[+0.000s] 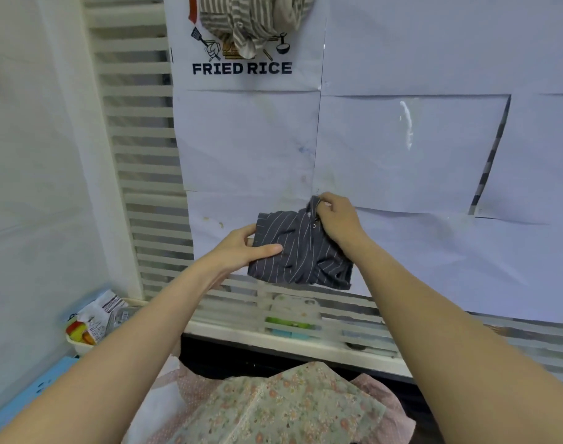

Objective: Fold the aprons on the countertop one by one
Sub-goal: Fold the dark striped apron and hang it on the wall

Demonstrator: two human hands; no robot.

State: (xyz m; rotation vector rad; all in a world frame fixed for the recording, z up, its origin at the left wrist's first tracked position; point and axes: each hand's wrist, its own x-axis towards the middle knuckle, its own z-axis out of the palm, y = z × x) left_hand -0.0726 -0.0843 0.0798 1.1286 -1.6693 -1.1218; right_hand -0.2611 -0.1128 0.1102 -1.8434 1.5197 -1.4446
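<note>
Both hands, left hand (241, 248) and right hand (336, 219), pinch a folded, dark pinstriped apron (302, 251) in midair.

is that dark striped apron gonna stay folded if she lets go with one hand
Probably not. The dark striped apron looks soft and floppy: its lower edge sags below the left hand. The right hand pinches the top corner, so it seems light.

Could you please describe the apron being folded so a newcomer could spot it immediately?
Below the FRIED RICE poster, both hands hold up a small folded bundle. It is the dark grey apron with thin white pinstripes; the fabrics lying below are floral or pink instead.
</note>
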